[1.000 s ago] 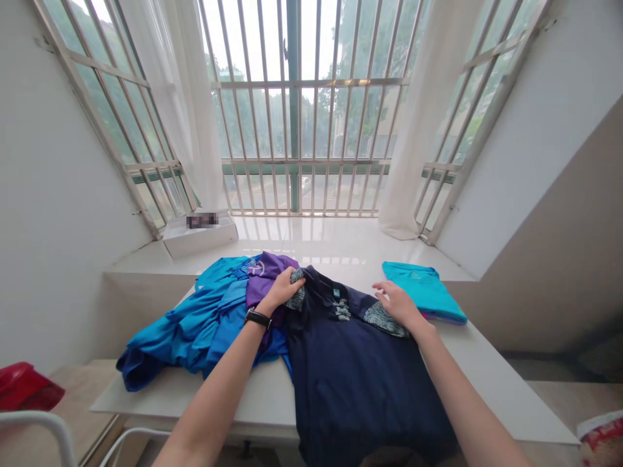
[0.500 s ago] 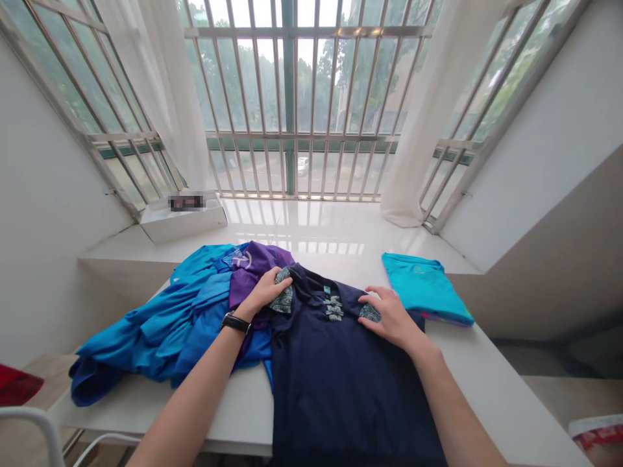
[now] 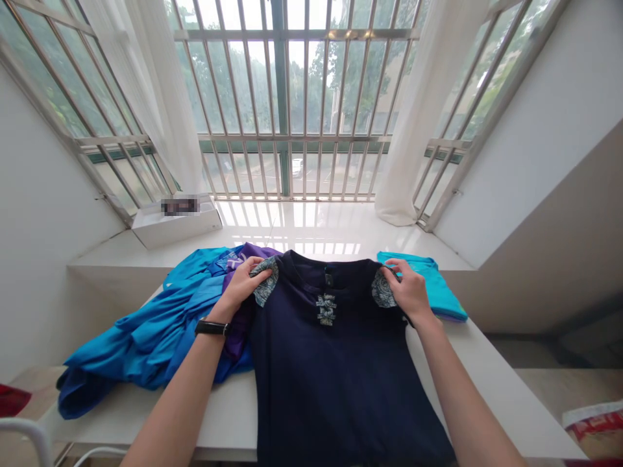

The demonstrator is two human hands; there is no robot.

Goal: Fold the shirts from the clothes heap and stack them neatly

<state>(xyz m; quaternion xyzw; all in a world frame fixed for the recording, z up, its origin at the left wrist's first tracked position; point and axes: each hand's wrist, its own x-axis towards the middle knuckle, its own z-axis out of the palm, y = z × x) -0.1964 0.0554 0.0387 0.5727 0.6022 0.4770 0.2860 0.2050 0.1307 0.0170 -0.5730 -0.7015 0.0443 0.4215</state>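
Note:
A navy shirt (image 3: 331, 370) with patterned shoulder patches and a patterned trim below its collar is spread in front of me, its lower part running off the bottom of the view. My left hand (image 3: 243, 282) pinches the patch at its left shoulder. At the opposite shoulder, my right hand (image 3: 407, 288) has thumb and fingers closed on the other patch. The neckline is stretched between both hands. Left of the shirt lies a heap of blue clothes (image 3: 160, 331), with a purple garment (image 3: 238, 331) partly under my left forearm. Behind my right hand is a folded turquoise shirt (image 3: 445, 288).
Everything lies on a white table (image 3: 506, 389) against a white windowsill (image 3: 292, 227). A white box (image 3: 180, 227) stands on the sill at the left. Barred windows and white curtains (image 3: 403, 130) rise behind. A white curved rail (image 3: 29, 428) is at the lower left.
Both hands have moved apart, drawing the navy shirt's shoulders wide and its neckline taut. The right hand's fingers have closed on the shoulder patch. The view has shifted slightly.

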